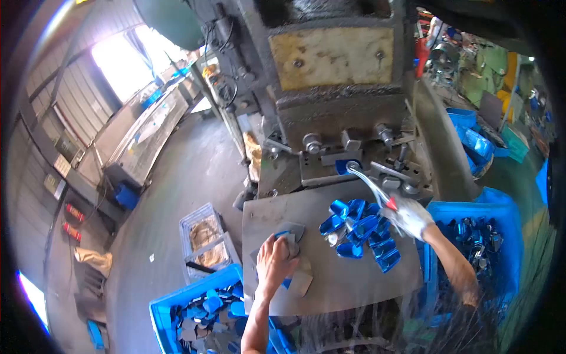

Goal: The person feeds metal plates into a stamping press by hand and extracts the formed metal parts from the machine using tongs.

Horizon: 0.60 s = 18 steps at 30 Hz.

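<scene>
My right hand (pixel 411 217), in a white glove, is closed around silver tongs (pixel 370 184) with a red part near the grip. Their rounded tip is at a blue piece (pixel 344 167) in the die of the press (pixel 348 127). On the metal table my bare left hand (pixel 274 259) has its fingers curled over flat grey metal pieces (pixel 302 277), some with blue edges. How many pieces it grips is hidden. Between the hands lies a heap of shiny blue formed metal parts (pixel 359 227), close to the gloved hand.
At the table's (pixel 330 298) left stands a blue bin (pixel 158 312) of flat blanks, with a grey crate (pixel 190 239) behind it. A blue bin (pixel 512 236) of formed parts stands at the right. Fire extinguishers (pixel 72 230) are at the far left.
</scene>
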{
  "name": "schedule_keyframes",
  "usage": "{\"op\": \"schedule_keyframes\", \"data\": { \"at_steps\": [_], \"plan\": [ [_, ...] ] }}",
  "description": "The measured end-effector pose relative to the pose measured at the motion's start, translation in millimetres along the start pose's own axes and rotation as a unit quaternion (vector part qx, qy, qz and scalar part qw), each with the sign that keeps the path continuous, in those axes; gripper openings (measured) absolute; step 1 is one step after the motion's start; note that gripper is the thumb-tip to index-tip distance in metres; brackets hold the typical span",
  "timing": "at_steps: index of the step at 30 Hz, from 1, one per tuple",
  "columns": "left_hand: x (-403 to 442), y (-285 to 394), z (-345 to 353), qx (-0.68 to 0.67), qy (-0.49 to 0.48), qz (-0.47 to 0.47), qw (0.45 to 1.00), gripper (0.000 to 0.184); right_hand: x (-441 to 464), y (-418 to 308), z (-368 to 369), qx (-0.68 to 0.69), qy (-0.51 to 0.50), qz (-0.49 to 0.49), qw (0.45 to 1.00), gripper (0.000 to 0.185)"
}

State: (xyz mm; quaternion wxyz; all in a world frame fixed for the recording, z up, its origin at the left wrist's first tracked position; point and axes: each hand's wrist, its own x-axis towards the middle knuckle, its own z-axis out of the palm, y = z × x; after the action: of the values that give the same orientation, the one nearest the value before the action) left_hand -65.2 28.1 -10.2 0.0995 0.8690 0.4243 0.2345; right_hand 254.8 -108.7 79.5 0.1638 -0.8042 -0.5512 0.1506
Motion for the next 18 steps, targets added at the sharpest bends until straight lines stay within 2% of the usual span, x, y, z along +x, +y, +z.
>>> {"op": "schedule_keyframes", "data": {
  "at_steps": [4,5,11,15,18],
  "plan": [
    [-1.1,-9.6,10.4,0.028,0.007,0.028,0.999,0.064,51.8,2.9,3.7,-0.026,0.027,0.005,0.999,0.036],
    [1.7,-4.6,8.3,0.039,0.014,0.022,0.999,0.063,75.1,25.4,23.2,0.002,0.035,-0.007,0.999,0.034],
    [10.5,12.3,-4.2,0.079,0.055,-0.058,0.994,0.063,97.4,3.8,9.1,-0.015,0.04,-0.003,0.999,0.033],
    [15.1,11.9,-7.6,0.071,0.009,-0.03,0.997,0.064,102.0,0.7,0.9,-0.015,0.02,0.023,0.999,0.034],
    [18.4,8.7,-1.8,0.072,0.011,0.026,0.997,0.064,107.0,8.8,0.6,-0.011,0.005,0.015,1.0,0.034]
  ]
}}
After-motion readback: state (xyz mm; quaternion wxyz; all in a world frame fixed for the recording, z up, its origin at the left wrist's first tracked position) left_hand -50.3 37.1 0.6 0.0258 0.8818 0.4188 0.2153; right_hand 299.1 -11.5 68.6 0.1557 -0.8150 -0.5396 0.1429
